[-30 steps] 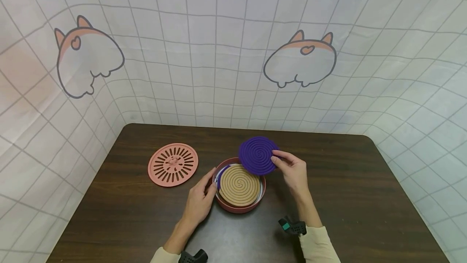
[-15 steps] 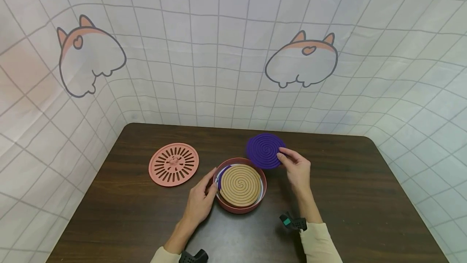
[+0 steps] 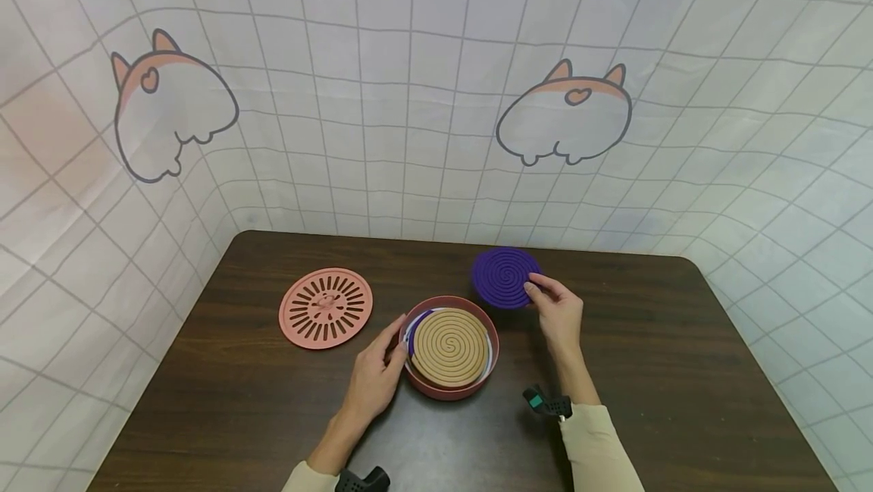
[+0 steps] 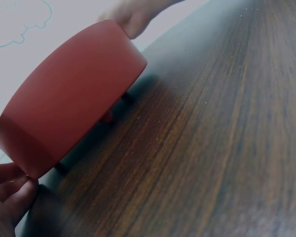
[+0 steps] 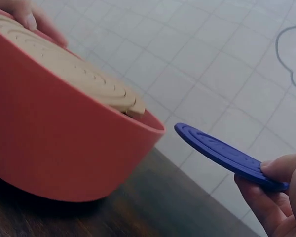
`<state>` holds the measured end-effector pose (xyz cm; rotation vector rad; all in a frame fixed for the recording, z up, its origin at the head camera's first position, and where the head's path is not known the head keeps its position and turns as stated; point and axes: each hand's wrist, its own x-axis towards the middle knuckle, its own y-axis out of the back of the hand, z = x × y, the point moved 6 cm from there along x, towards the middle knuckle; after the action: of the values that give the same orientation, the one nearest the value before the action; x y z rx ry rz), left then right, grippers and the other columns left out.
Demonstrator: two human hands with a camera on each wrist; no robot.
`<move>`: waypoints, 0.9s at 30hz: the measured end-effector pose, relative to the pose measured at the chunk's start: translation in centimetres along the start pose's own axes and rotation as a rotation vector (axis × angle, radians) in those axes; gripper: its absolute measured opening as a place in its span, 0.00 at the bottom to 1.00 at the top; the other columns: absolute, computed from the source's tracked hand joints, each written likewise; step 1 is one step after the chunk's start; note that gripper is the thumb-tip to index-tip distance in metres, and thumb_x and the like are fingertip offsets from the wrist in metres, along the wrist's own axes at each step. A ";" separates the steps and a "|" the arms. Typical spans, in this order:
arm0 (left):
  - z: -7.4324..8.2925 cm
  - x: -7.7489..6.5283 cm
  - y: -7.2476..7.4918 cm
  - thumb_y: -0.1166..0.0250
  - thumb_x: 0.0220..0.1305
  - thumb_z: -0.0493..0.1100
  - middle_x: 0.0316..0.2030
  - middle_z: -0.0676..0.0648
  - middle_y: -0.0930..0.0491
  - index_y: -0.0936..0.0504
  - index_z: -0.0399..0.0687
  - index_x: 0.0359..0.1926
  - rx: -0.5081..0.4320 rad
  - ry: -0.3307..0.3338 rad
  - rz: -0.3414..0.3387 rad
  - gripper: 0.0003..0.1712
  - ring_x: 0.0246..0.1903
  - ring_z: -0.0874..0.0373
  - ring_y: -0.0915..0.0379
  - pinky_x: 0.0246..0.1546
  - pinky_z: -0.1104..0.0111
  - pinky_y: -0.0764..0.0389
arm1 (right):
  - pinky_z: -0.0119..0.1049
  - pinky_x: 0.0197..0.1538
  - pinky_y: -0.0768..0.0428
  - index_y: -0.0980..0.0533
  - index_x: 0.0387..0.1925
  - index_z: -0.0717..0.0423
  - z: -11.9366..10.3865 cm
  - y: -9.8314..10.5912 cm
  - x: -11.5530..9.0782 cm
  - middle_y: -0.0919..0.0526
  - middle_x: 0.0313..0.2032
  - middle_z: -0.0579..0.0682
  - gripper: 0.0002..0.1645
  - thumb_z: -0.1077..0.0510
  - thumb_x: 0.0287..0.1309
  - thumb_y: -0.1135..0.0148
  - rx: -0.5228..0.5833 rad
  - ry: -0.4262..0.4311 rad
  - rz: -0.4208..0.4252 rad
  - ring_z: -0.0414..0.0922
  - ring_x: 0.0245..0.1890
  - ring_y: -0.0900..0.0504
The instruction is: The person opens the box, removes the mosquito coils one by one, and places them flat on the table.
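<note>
My right hand [image 3: 559, 318] pinches a purple mosquito coil [image 3: 503, 277] by its right edge, thumb on top and fingers beneath. The coil is held in the air, behind and to the right of a round red box [image 3: 443, 394]; in the right wrist view the purple coil [image 5: 217, 150] is apart from the box's rim. My left hand [image 3: 373, 374] grips the box's left side, and its fingers [image 4: 20, 197] curl at the bottom edge in the left wrist view. Inside the box lies a beige mosquito coil [image 3: 450, 348] over white and purple material, mostly hidden.
A pink slotted round lid [image 3: 325, 308] lies flat on the dark wooden table [image 3: 682, 371], left of the box. A white grid-patterned curtain [image 3: 382, 98] hangs behind and on both sides. Short feet show beneath the box in the left wrist view.
My right hand has moved the purple coil away from over the box, rightward and back, uncovering the beige coil's upper right. The left hand and the box have stayed in place.
</note>
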<state>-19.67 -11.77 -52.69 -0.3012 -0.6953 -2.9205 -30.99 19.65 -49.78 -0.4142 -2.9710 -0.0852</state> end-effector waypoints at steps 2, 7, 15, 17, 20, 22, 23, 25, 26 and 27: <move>0.0 0.0 0.0 0.44 0.74 0.43 0.66 0.52 0.24 0.27 0.56 0.70 -0.002 0.002 -0.001 0.26 0.64 0.58 0.27 0.62 0.53 0.24 | 0.31 0.33 0.14 0.16 0.48 0.68 0.5 0.1 0.3 0.14 0.39 0.65 0.15 0.66 0.59 0.31 -0.008 0.000 0.010 0.32 0.25 0.15; -0.1 0.0 0.0 0.44 0.74 0.43 0.66 0.53 0.24 0.27 0.56 0.70 -0.002 0.004 -0.001 0.26 0.64 0.58 0.28 0.62 0.53 0.24 | 0.28 0.32 0.15 0.17 0.48 0.68 1.0 0.4 0.8 0.14 0.40 0.64 0.15 0.66 0.59 0.32 -0.029 -0.006 0.027 0.32 0.26 0.16; 0.0 0.0 0.0 0.44 0.74 0.44 0.66 0.53 0.25 0.28 0.60 0.70 -0.007 -0.005 0.001 0.26 0.64 0.59 0.27 0.62 0.54 0.23 | 0.36 0.34 0.14 0.18 0.49 0.72 0.5 0.5 1.5 0.17 0.43 0.73 0.16 0.67 0.60 0.33 -0.059 -0.041 0.001 0.36 0.25 0.16; 0.0 0.0 0.0 0.44 0.74 0.44 0.66 0.53 0.25 0.28 0.61 0.70 -0.007 -0.005 0.002 0.26 0.64 0.60 0.27 0.62 0.54 0.23 | 0.34 0.33 0.14 0.18 0.49 0.72 1.0 0.6 1.7 0.16 0.42 0.72 0.16 0.67 0.60 0.33 -0.063 -0.042 0.011 0.35 0.24 0.17; -0.1 0.0 0.0 0.44 0.74 0.44 0.66 0.54 0.25 0.28 0.61 0.70 -0.003 -0.002 0.002 0.26 0.64 0.60 0.27 0.62 0.54 0.23 | 0.30 0.32 0.15 0.17 0.49 0.70 1.8 0.6 2.1 0.15 0.40 0.68 0.16 0.66 0.60 0.32 -0.070 -0.042 0.032 0.33 0.23 0.18; -0.1 -0.1 0.0 0.43 0.74 0.44 0.66 0.53 0.25 0.27 0.61 0.70 -0.004 -0.002 0.003 0.26 0.64 0.59 0.27 0.61 0.54 0.23 | 0.28 0.31 0.16 0.17 0.49 0.69 2.2 0.6 2.3 0.15 0.40 0.66 0.15 0.66 0.60 0.32 -0.082 -0.041 0.043 0.32 0.23 0.18; -0.1 -0.1 0.0 0.43 0.74 0.44 0.66 0.53 0.25 0.27 0.60 0.70 -0.005 -0.002 0.004 0.26 0.64 0.59 0.27 0.61 0.54 0.23 | 0.27 0.31 0.16 0.17 0.48 0.68 2.3 0.6 2.4 0.15 0.40 0.65 0.15 0.65 0.60 0.32 -0.091 -0.038 0.047 0.32 0.23 0.18; -0.1 -0.1 0.0 0.43 0.74 0.44 0.66 0.53 0.24 0.27 0.58 0.70 -0.007 -0.005 0.006 0.25 0.64 0.59 0.27 0.61 0.54 0.23 | 0.27 0.30 0.17 0.16 0.48 0.67 2.5 0.5 2.5 0.15 0.40 0.65 0.15 0.65 0.60 0.32 -0.106 -0.033 0.053 0.32 0.23 0.18; -0.1 0.0 0.0 0.43 0.74 0.44 0.66 0.52 0.24 0.27 0.57 0.70 -0.005 -0.009 0.008 0.25 0.64 0.58 0.27 0.61 0.53 0.23 | 0.27 0.30 0.17 0.16 0.48 0.67 2.6 0.5 2.6 0.15 0.40 0.65 0.15 0.65 0.60 0.32 -0.112 -0.033 0.056 0.33 0.23 0.18; 0.0 0.0 0.0 0.43 0.73 0.44 0.66 0.52 0.24 0.27 0.56 0.70 -0.003 -0.014 0.010 0.25 0.64 0.58 0.27 0.61 0.53 0.23 | 0.27 0.30 0.17 0.16 0.48 0.67 2.7 0.5 2.7 0.15 0.40 0.64 0.14 0.65 0.60 0.32 -0.115 -0.034 0.059 0.33 0.22 0.18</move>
<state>-19.65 -11.78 -52.74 -0.3242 -0.6895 -2.9130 -33.75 21.01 -52.02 -0.5220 -2.9936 -0.2456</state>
